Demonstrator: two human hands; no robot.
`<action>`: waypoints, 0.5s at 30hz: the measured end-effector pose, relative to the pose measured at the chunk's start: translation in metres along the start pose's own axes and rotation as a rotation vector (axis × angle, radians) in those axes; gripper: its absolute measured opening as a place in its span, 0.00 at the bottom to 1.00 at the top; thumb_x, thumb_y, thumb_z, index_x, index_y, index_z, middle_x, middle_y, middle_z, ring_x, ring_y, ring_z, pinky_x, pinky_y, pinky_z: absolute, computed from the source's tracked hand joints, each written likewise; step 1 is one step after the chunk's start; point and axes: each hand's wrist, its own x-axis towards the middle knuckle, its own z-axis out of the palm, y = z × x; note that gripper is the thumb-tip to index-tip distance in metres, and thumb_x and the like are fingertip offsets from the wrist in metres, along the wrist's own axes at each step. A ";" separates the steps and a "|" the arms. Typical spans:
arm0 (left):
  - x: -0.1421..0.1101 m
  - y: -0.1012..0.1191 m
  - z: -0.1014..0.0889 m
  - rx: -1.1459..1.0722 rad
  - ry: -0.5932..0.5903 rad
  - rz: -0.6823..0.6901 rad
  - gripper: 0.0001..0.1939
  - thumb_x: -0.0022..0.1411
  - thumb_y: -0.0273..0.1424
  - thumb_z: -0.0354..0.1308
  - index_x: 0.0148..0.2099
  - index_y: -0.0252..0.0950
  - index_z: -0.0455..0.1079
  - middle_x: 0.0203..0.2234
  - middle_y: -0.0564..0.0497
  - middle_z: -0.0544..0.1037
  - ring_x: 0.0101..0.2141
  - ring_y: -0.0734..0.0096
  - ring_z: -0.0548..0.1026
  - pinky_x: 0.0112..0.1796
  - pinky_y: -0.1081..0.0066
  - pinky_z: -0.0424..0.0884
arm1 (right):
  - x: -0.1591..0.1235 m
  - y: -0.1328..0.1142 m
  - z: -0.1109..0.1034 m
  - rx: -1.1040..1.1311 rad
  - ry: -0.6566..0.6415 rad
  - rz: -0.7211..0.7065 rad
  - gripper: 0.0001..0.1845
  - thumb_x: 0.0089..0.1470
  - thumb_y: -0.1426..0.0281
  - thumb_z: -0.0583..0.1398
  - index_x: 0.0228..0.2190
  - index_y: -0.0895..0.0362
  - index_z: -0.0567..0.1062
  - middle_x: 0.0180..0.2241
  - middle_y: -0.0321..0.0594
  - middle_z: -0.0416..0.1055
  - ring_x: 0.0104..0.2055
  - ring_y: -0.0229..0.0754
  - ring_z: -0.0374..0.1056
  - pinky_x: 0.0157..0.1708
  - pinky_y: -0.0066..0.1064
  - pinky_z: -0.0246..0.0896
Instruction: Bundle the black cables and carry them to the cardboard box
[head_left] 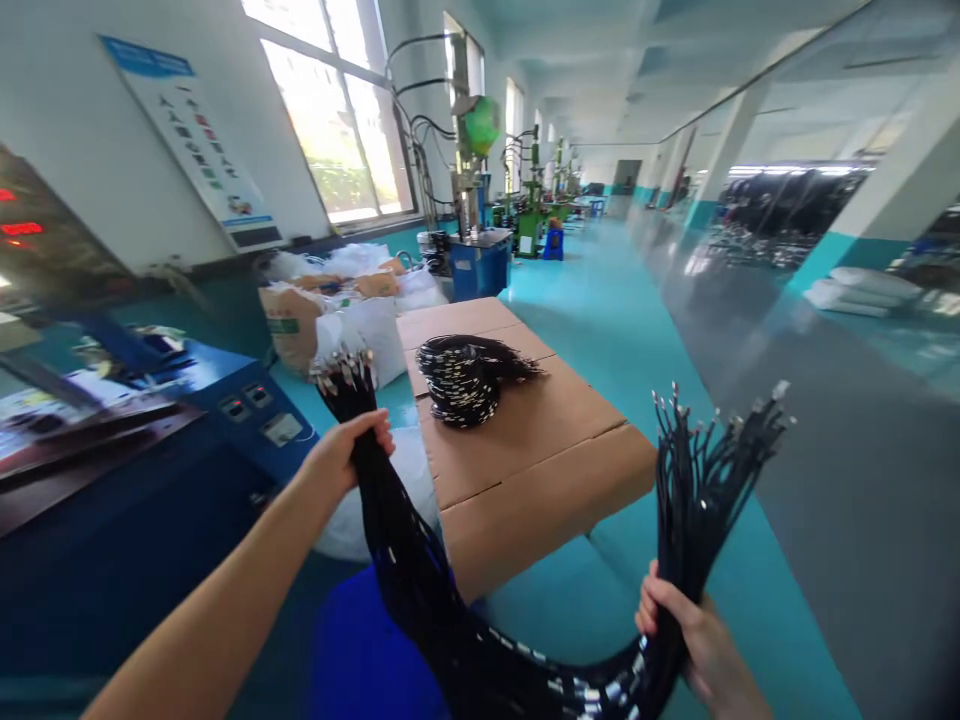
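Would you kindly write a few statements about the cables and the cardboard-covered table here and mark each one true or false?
1. Both hands grip one long bundle of black cables. True.
2. The left hand holds the bundle close under its metal-tipped ends. True.
3. The right hand is open and touches nothing. False: it is closed around the bundle's other end.
4. A coiled bunch of cables lies on the cardboard-covered table. True.
5. The coiled bunch lies on the floor. False: it rests on the cardboard.
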 end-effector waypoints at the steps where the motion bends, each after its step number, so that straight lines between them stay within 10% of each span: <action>1: -0.001 0.018 0.003 0.000 -0.018 0.045 0.07 0.55 0.20 0.50 0.25 0.31 0.59 0.14 0.57 0.61 0.15 0.82 0.61 0.17 0.79 0.62 | 0.017 -0.012 0.014 -0.012 -0.065 0.000 0.19 0.40 0.61 0.66 0.28 0.56 0.62 0.15 0.27 0.60 0.18 0.33 0.56 0.21 0.26 0.53; 10: 0.017 0.167 0.075 0.111 -0.056 0.332 0.09 0.57 0.22 0.51 0.25 0.33 0.58 0.15 0.57 0.59 0.15 0.85 0.58 0.16 0.82 0.60 | 0.152 -0.140 0.167 -0.226 -0.519 0.080 0.11 0.40 0.69 0.62 0.26 0.58 0.64 0.18 0.30 0.62 0.18 0.32 0.60 0.19 0.24 0.57; 15: 0.069 0.239 0.141 0.594 0.117 0.521 0.12 0.57 0.25 0.55 0.23 0.32 0.58 0.15 0.58 0.58 0.18 0.84 0.57 0.21 0.81 0.60 | 0.227 -0.185 0.259 -0.318 -0.623 0.081 0.06 0.43 0.75 0.58 0.29 0.59 0.67 0.17 0.31 0.62 0.18 0.34 0.61 0.17 0.25 0.60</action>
